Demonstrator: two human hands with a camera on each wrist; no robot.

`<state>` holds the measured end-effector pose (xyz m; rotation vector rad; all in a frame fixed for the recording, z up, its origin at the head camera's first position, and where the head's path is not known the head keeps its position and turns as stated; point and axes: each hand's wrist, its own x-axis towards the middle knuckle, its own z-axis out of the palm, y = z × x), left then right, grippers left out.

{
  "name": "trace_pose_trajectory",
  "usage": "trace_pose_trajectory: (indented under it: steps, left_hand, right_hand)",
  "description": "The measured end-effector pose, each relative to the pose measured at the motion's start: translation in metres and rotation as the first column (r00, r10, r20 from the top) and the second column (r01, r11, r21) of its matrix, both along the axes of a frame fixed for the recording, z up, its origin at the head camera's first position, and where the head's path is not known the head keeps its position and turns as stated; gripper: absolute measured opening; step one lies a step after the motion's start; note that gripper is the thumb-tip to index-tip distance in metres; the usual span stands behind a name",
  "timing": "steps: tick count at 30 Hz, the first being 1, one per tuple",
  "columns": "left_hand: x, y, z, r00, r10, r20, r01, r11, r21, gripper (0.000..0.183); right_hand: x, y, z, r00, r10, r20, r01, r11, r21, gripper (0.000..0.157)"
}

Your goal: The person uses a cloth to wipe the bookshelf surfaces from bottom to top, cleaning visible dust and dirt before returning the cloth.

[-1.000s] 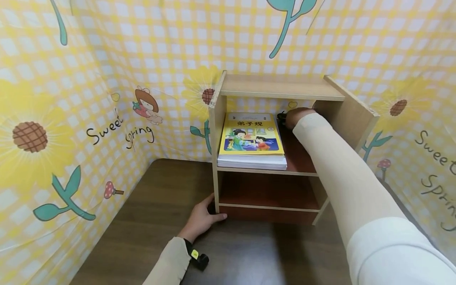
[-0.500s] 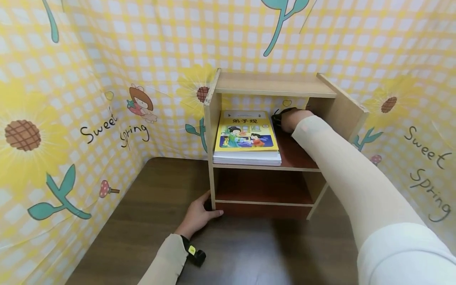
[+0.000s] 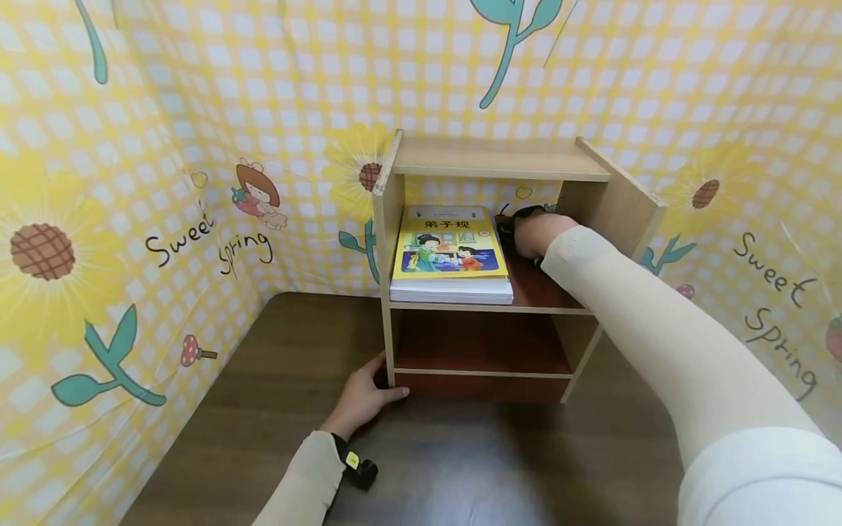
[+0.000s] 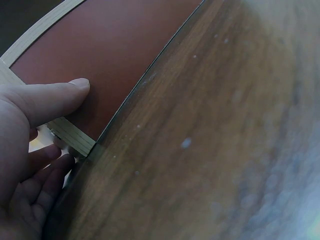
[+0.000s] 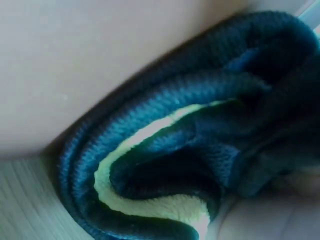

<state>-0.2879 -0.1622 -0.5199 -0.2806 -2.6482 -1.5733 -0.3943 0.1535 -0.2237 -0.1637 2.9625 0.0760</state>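
A small wooden shelf [image 3: 503,156] stands upright on the dark wood table. My left hand [image 3: 363,398] grips its lower left corner. In the left wrist view the thumb [image 4: 60,100] lies in front of the side panel's pale edge, with the fingers behind it. My right hand [image 3: 541,232] is inside the upper compartment, holding a dark folded cloth [image 5: 150,107] with a pale yellow strip along it. The cloth is bunched against the hand, and most of the fingers are hidden. Left of that hand lies a stack of books with a yellow illustrated cover [image 3: 450,245].
The reddish-brown lower shelf board [image 3: 480,342] lies below the books. A yellow checked sheet [image 3: 309,88] with flower prints hangs behind and to the sides. The table [image 3: 460,460] extends in front.
The head view has shifted slightly, so the shelf appears further left. My right forearm has swung outward to the right while that hand stays beside the books. The left hand keeps its grip.
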Motion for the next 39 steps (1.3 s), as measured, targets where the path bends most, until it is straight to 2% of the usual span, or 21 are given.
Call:
trace_pose_trajectory:
  steps: [6,9,23,29,39]
  left_hand:
    - [-0.001,0.001,0.002,1.0,0.001,-0.011,-0.001,1.0,0.008,0.087]
    - [-0.001,0.001,0.001,1.0,0.004,-0.008,-0.004,1.0,0.007,0.086]
    - [-0.002,0.0,-0.002,1.0,0.008,0.006,-0.008,1.0,0.015,0.09]
    - [-0.003,0.0,0.0,1.0,0.004,-0.002,-0.004,1.0,0.008,0.089]
    - [0.001,0.001,0.002,1.0,0.005,-0.002,-0.005,1.0,-0.002,0.087]
  right_hand:
    - [0.009,-0.001,0.002,0.999,0.019,0.033,-0.021,0.998,0.062,0.057]
    - [0.014,-0.001,0.001,0.998,0.041,0.051,-0.046,0.994,0.102,0.061]
    - [0.037,0.003,-0.007,0.991,0.132,0.003,-0.13,0.972,0.194,0.059]
    - [0.045,0.002,-0.005,0.99,0.14,-0.005,-0.136,0.973,0.187,0.061]
    - [0.057,0.007,-0.012,0.987,0.158,0.005,-0.156,0.97,0.186,0.062]
